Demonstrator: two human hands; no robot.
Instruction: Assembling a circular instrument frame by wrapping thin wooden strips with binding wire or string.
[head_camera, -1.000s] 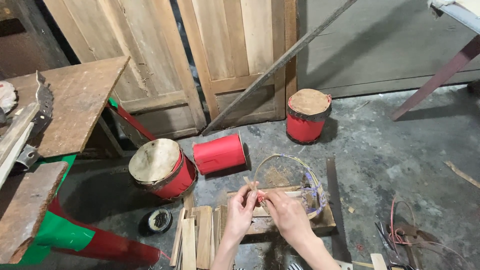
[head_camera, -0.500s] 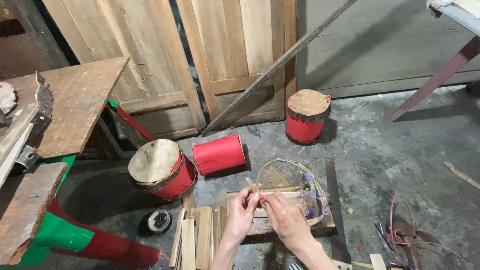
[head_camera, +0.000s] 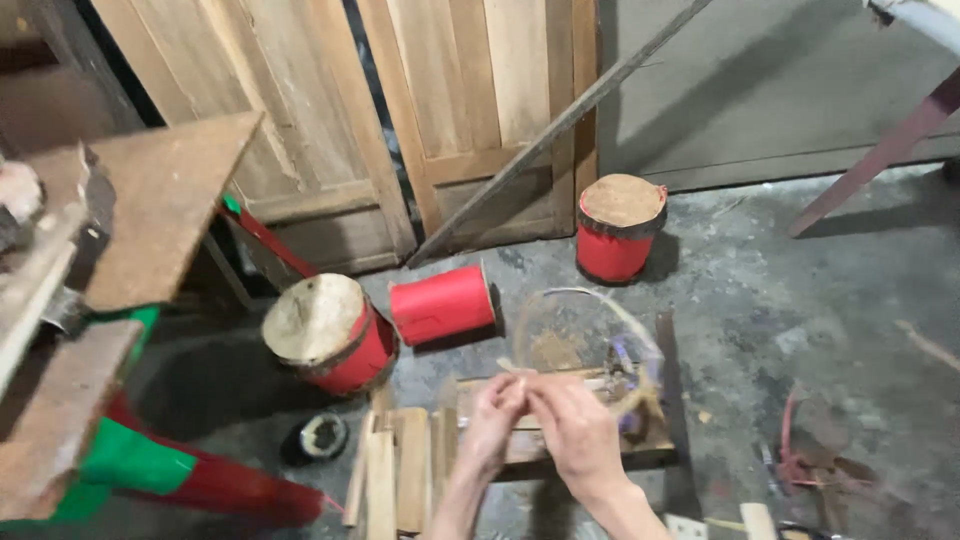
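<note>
two hands meet over the low wooden block (head_camera: 640, 452). my left hand (head_camera: 492, 422) pinches one end of a thin pale strip (head_camera: 560, 378); my right hand (head_camera: 578, 432) clenches it just beside. the strip's long axis runs rightward toward the woven hoop (head_camera: 640, 330), nearer my right.

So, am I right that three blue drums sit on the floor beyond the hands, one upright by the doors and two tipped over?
Not quite: the drums are red, not blue. The head view shows one drum upright by the doors, and two tipped over, a big one and a smaller one, all beyond the left hand and right hand.
</note>
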